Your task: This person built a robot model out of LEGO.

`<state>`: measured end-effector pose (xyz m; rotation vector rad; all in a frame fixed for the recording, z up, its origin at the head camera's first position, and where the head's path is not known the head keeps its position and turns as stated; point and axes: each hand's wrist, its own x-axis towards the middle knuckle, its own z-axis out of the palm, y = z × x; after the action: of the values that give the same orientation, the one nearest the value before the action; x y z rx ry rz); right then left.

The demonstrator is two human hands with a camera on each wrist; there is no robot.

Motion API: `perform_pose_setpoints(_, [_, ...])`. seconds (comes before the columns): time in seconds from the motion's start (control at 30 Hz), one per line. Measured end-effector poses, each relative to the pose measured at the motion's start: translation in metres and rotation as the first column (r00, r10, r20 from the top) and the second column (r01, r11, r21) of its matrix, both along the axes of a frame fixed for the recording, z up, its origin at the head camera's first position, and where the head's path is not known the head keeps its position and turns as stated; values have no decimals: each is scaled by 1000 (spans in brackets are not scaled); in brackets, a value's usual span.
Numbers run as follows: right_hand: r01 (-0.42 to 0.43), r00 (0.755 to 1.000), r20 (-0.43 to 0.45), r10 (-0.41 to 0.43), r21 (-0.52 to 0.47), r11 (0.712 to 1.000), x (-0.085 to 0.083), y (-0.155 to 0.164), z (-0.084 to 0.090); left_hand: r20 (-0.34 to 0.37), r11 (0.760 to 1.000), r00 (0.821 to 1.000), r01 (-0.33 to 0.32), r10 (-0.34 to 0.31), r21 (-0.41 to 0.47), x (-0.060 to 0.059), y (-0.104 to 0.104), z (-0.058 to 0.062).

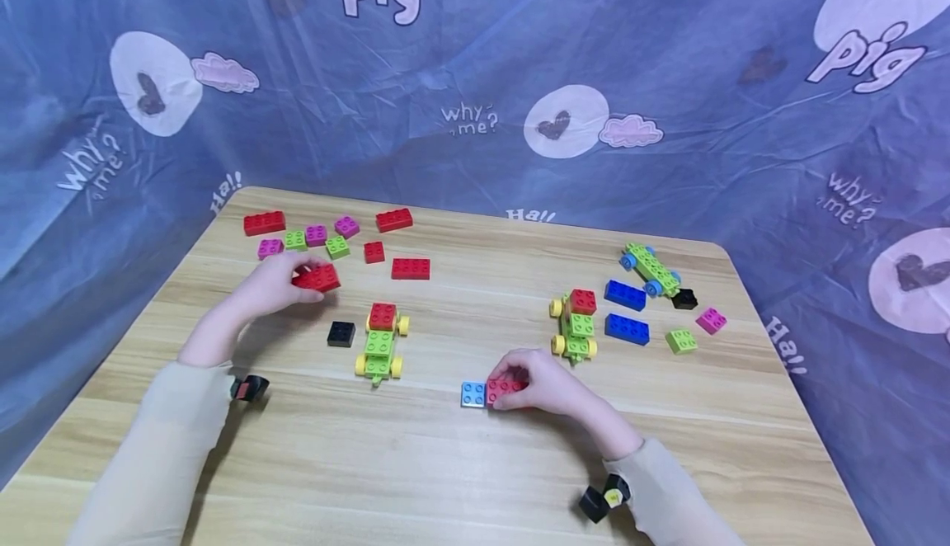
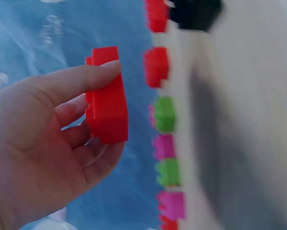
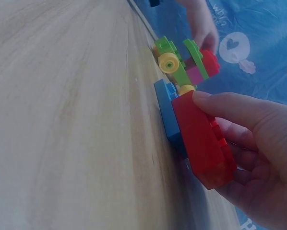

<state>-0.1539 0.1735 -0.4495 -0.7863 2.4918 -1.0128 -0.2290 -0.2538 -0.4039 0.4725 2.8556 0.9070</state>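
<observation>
My left hand [image 1: 276, 284] pinches a red building brick [image 1: 319, 277] between thumb and fingers. The left wrist view shows that brick [image 2: 108, 103] raised off the table, with its studs toward the palm. Toward the front middle, my right hand [image 1: 540, 383] grips another long red brick [image 1: 505, 390], partly covered by the fingers. Right beside its left end is a light blue brick [image 1: 473, 394]. In the right wrist view the red brick [image 3: 198, 136] is tilted in front of the blue brick [image 3: 167, 112]; whether the two are joined I cannot tell.
Two brick cars with yellow wheels stand on the table, one left [image 1: 380, 344] and one right [image 1: 575, 327]. A blue-wheeled base [image 1: 650, 269] and blue bricks [image 1: 627, 328] lie at the right. Red, pink and green bricks [image 1: 337, 247] are scattered back left. A black brick [image 1: 341, 333] is near the left car.
</observation>
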Motion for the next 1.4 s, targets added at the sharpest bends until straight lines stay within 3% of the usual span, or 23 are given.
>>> perform_pose_setpoints(0.13, [9,1000,17,-9,0,1000,0,0,0,-59,1000,998,1,-1,3,6,19,20])
perform_pose_setpoints(0.33, [8,1000,26,-7,-5,1000,0,0,1,-120,998,991,61,-61,0,18,56,44])
perform_pose_setpoints(0.5, [8,999,34,-8,-5,1000,0,0,0,-166,991,978,132,-128,12,28,87,56])
perform_pose_setpoints(0.7, [18,998,53,-17,-4,1000,0,0,0,-194,975,956,221,-219,-15,43,118,61])
perform_pose_setpoints(0.97, [12,998,55,-11,-17,1000,-3,0,-1,-187,947,930,320,-316,-12,56,147,45])
perform_pose_setpoints(1.17, [19,998,57,-18,-8,1000,-4,1,-3,-122,928,921,370,-371,-35,65,168,29])
perform_pose_setpoints(1.4, [16,999,44,-16,-7,1000,-4,1,-4,-26,920,920,391,-391,-9,72,183,7])
